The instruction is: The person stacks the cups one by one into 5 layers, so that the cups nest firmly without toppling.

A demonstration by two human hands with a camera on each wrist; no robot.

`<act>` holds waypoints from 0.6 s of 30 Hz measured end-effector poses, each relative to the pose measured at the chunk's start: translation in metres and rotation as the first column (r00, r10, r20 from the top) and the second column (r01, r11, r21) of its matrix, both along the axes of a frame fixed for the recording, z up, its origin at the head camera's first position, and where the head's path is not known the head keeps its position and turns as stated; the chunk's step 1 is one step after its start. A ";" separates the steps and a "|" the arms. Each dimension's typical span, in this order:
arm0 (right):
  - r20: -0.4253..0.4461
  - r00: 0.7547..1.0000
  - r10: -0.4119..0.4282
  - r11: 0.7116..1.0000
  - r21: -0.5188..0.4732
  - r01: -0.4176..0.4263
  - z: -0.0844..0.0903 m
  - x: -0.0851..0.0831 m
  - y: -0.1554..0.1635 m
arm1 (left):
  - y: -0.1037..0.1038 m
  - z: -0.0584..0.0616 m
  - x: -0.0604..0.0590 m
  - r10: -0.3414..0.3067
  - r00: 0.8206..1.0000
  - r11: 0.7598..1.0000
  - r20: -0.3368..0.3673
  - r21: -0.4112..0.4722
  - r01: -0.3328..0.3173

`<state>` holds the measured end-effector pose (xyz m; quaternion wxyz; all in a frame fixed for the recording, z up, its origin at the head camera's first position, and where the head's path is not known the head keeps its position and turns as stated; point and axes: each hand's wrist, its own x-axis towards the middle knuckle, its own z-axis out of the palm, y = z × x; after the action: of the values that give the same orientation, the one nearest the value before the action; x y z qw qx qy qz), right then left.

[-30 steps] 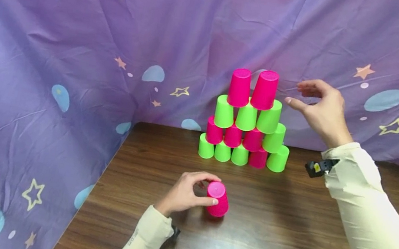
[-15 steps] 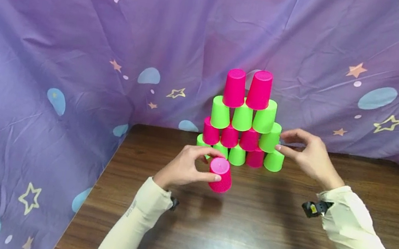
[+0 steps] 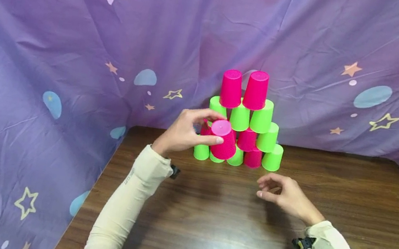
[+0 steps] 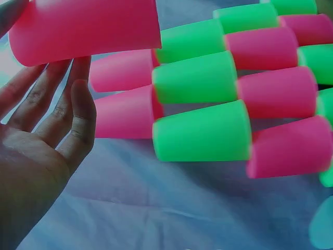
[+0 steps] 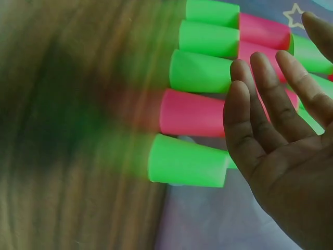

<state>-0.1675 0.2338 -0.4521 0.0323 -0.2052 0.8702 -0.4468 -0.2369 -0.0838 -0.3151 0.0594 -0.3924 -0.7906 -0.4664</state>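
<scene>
My left hand (image 3: 180,131) pinches an upside-down pink cup (image 3: 223,141) between thumb and fingers, in the air in front of a stepped wall of stacked cups. Two pink cups stand side by side at its top, one on the left (image 3: 231,89) and one on the right (image 3: 256,91). Beneath them is a row of green cups (image 3: 239,118), then lower rows mixing pink and green. In the left wrist view the held cup (image 4: 88,31) partly covers the stack. My right hand (image 3: 288,196) holds nothing, its fingers loosely bent, low in front of the stack's right end.
The brown wooden table (image 3: 182,227) carries the stack near its back edge. Behind and to the left hangs a purple cloth (image 3: 183,29) with stars and a moon, close to the cups.
My left hand has lifted the pink cup off the table and carried it up towards the stack. My right hand has come down from beside the top cups to low over the table.
</scene>
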 end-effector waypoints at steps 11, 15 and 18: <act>0.040 0.999 0.016 0.998 -0.068 -0.013 -0.017 0.022 -0.006 | 0.017 0.051 -0.031 0.132 0.991 0.983 0.018 0.122 -0.134; 0.060 0.998 0.008 0.996 -0.091 -0.003 -0.023 0.029 -0.005 | 0.028 0.067 -0.044 0.224 0.974 0.953 -0.019 0.211 -0.215; 0.090 0.996 0.003 0.993 -0.116 0.007 -0.028 0.034 -0.005 | 0.038 0.076 -0.053 0.279 0.959 0.935 -0.052 0.241 -0.259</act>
<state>-0.1340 0.2292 -0.4797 0.0591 -0.1856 0.8407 -0.5053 -0.2897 -0.0456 -0.2394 0.2020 -0.2905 -0.7736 -0.5257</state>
